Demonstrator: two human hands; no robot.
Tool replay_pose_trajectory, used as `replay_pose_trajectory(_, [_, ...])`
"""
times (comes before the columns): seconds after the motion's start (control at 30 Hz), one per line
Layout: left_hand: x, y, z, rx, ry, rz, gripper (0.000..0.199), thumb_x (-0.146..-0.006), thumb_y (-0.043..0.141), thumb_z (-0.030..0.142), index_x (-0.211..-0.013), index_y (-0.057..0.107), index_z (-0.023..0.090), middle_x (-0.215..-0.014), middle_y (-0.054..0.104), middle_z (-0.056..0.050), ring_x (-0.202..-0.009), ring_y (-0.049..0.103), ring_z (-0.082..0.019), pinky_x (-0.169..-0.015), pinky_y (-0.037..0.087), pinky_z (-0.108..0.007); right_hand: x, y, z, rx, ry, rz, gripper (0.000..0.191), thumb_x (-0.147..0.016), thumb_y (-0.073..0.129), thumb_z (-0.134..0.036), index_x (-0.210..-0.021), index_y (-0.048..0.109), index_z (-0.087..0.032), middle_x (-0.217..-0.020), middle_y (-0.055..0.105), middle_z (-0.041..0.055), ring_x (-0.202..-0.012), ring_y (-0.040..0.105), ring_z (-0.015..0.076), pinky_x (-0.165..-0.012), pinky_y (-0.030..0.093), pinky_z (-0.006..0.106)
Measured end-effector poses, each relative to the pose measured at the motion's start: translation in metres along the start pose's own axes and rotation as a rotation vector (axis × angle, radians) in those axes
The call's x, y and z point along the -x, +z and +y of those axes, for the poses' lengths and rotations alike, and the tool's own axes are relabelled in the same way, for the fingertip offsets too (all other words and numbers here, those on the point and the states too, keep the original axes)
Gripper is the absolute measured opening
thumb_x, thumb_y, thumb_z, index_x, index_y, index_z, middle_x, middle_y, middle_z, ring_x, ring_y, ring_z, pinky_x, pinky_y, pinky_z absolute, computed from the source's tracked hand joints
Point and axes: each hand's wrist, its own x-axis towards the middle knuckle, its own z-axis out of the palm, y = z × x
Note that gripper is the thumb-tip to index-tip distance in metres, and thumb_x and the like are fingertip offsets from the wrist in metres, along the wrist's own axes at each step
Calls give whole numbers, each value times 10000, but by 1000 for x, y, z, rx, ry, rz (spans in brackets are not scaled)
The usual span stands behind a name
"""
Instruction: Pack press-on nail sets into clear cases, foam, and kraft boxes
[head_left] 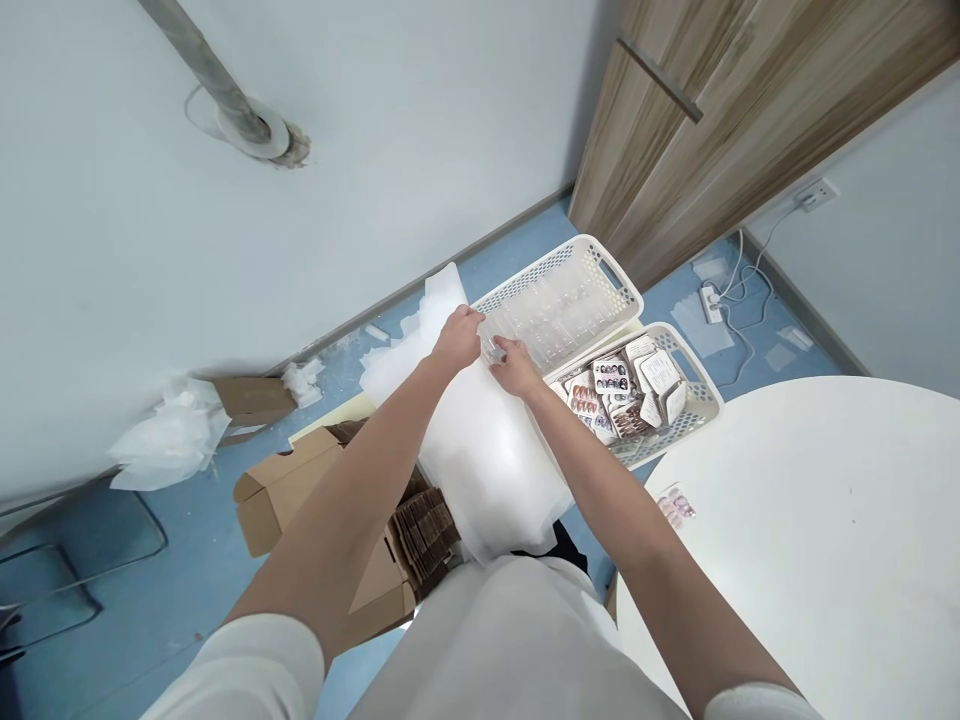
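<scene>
At the near end of a white perforated basket (628, 288), both bare hands reach in over rows of clear plastic cases (566, 308). The left hand (459, 338) is at the basket's near left corner, its fingers curled, and the right hand (517, 370) is just beside it, thumb and forefinger bent toward the same spot. Clear plastic (491, 338) shows between the two; it is too small and glassy to tell whether either set of fingers is grasping it or merely resting against it. Alongside, to the right, a second white basket (711, 402) carries a jumbled heap of cards of press-on nails (611, 376), some face up with their coloured nails showing, others turned to their printed backs. White foam sheets (499, 460) spread beneath the forearms, between the person's body and the first basket. On the left, partly hidden by the left forearm, an open cardboard box (296, 480) lies near a tight row of brown cardboard pieces (425, 528). At the right, a round white worktop (825, 530) bears one card of pinkish nails (676, 505) near its edge. Beyond the baskets, a wood-grain cabinet (690, 150) stands against the wall, and a white power strip (710, 304) with tangled cords lies on the blue floor (195, 560).
</scene>
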Motion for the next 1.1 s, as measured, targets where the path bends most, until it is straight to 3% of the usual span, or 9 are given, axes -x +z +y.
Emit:
replay_pose_trajectory(0.17, [-1, 1, 5, -28, -60, -24, 375, -729, 469, 65, -1097, 515, 123, -1045, 545, -108, -1022, 495, -238, -896, 387, -363, 5, 0, -12, -73, 42, -22, 631, -615, 526, -101, -1228, 420, -209, -1222, 442, 78, -1100, 455, 225, -967, 344, 415])
replay_pose_trajectory(0.4, [6, -3, -3, 74, -5, 8, 386, -729, 535, 138, -1113, 512, 172, -995, 492, -79, -890, 527, -206, -813, 421, -343, 13, 0, -22, -391, 178, 69, 641, -580, 547, -128, -1199, 418, -234, -1272, 436, 66, -1004, 507, 198, -828, 450, 347])
replay_pose_trajectory(0.57, [17, -8, -5, 182, 105, 76, 295, -773, 529, 241, -1061, 544, 178, -957, 512, -71, -856, 517, -193, -790, 419, -325, 26, -3, -16, -606, 88, 238, 554, -583, 513, -104, -1122, 447, -213, -1173, 518, 68, -945, 524, 148, -860, 425, 328])
replay_pose_trajectory(0.7, [34, -16, 6, 295, 204, 173, 267, -759, 559, 359, -957, 590, 183, -938, 544, -65, -895, 502, -193, -820, 391, -320, 45, -19, -15, -720, -32, 309, 477, -605, 548, -133, -1065, 458, -223, -1076, 578, 49, -889, 544, 127, -861, 414, 323])
replay_pose_trajectory(0.9, [80, -28, 39, 666, 138, 71, 292, -724, 575, 439, -822, 612, 167, -725, 580, -14, -662, 510, -130, -633, 394, -255, 99, -43, -30, -730, -146, 318, 380, -615, 644, -241, -978, 534, -231, -976, 616, 27, -760, 553, 120, -754, 442, 300])
replay_pose_trajectory(1.1, [153, -42, 67, 1110, 50, -33, 312, -681, 614, 437, -770, 610, 138, -649, 544, 2, -591, 483, -93, -600, 395, -239, 187, -48, -43, -818, -145, 179, 305, -653, 663, -353, -930, 590, -246, -828, 626, 3, -712, 565, 126, -691, 445, 281])
